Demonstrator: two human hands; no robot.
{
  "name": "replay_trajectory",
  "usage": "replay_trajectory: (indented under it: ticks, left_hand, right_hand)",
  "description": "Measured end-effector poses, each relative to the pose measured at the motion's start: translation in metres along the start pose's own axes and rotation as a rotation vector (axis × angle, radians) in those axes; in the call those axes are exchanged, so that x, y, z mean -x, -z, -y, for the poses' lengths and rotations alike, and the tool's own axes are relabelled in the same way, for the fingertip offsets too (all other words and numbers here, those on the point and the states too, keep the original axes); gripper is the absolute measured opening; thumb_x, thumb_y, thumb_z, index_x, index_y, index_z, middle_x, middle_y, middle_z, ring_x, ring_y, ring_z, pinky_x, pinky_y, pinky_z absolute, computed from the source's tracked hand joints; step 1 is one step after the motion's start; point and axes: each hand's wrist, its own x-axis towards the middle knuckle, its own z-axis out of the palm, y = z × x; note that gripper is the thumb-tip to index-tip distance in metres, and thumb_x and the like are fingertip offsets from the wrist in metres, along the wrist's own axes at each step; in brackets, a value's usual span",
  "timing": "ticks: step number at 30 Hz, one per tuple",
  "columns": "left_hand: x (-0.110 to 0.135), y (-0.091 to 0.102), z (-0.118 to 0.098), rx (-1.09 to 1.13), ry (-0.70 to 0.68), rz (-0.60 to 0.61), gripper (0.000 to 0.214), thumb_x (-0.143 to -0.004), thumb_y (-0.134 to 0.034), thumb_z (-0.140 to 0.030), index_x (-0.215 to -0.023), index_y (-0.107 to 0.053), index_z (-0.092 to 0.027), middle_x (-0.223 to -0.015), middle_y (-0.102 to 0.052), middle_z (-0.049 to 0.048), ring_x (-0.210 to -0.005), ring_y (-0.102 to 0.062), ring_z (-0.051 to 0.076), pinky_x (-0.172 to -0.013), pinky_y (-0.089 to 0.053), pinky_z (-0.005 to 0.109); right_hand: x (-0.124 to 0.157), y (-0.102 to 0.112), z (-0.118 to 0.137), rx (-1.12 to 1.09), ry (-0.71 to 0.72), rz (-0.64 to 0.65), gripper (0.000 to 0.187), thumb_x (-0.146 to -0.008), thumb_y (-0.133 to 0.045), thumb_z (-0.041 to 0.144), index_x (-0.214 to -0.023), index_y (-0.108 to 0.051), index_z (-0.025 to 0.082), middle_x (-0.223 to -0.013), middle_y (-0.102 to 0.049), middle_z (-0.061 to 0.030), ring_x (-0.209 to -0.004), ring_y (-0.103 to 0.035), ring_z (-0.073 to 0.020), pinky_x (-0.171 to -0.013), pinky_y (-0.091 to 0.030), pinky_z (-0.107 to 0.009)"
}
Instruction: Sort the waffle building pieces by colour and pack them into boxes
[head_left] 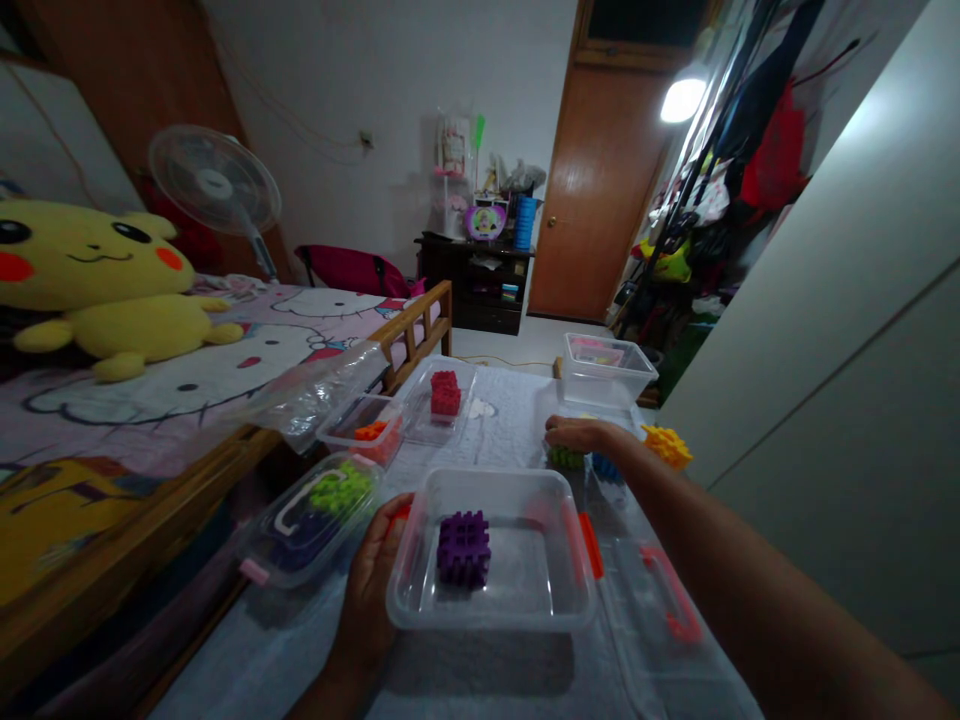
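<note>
A clear plastic box (491, 610) stands in front of me on the cloth-covered table, and a purple notched block cube (463, 550) sits inside it on the left. My left hand (377, 555) is closed on the box's left side, by its orange latch. Farther off to the right, my right hand (576, 433) has its fingers curled over a green notched block (566, 458); its fingertips are partly hidden. Beside that hand lie a blue block (606, 467), partly covered by my forearm, and a yellow block (666, 447).
Left of the box are a lidded container (274, 555) with green and dark blocks, a box of orange pieces (375, 440) and a tray (426, 425) holding red blocks (445, 395). A clear lid (637, 610) lies right; a tall clear bin (606, 375) stands behind.
</note>
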Motion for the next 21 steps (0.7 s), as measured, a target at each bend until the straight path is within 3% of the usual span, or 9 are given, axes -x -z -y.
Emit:
replay_trajectory:
  ticks: [4,9,15,21]
  left_hand:
    - [0.000,0.000,0.002,0.005,0.001,0.010,0.060,-0.075,-0.059,-0.068,-0.113,-0.063,-0.022,-0.118,-0.066,0.0074,-0.112,-0.059,0.028,-0.101,-0.043,0.038]
    - [-0.001,0.002,0.004,-0.010,-0.007,0.000,0.062,-0.075,-0.058,-0.070,-0.113,-0.063,-0.022,-0.122,-0.065,0.0085,-0.117,-0.056,0.029,-0.105,-0.040,0.040]
    - [-0.001,0.002,0.004,-0.006,-0.012,0.020,0.059,-0.078,-0.057,-0.067,-0.114,-0.062,-0.021,-0.122,-0.065,0.0091,-0.115,-0.057,0.028,-0.103,-0.042,0.037]
    - [-0.001,0.001,0.003,0.001,-0.028,0.023,0.057,-0.077,-0.058,-0.065,-0.113,-0.063,-0.021,-0.118,-0.066,0.0075,-0.111,-0.060,0.027,-0.100,-0.044,0.036]
  right_hand:
    - [-0.003,0.007,0.001,-0.036,-0.023,0.071,0.032,-0.079,-0.051,0.036,-0.104,-0.065,0.021,-0.099,-0.073,-0.0089,-0.084,-0.069,-0.0251,-0.062,-0.051,-0.031]
    - [-0.007,0.008,-0.002,-0.003,-0.032,0.092,0.047,-0.071,-0.064,0.034,-0.115,-0.062,0.021,-0.105,-0.072,-0.0084,-0.087,-0.069,-0.0243,-0.064,-0.052,-0.030]
    - [-0.007,-0.006,0.001,0.138,-0.017,-0.007,0.093,-0.049,-0.083,0.029,-0.135,-0.048,0.019,-0.122,-0.066,-0.0145,-0.107,-0.064,-0.0321,-0.080,-0.052,-0.035]
    - [-0.003,-0.021,0.001,0.196,0.010,-0.111,0.093,-0.053,-0.080,0.026,-0.138,-0.043,0.016,-0.124,-0.064,-0.0192,-0.113,-0.062,-0.0343,-0.082,-0.050,-0.034]
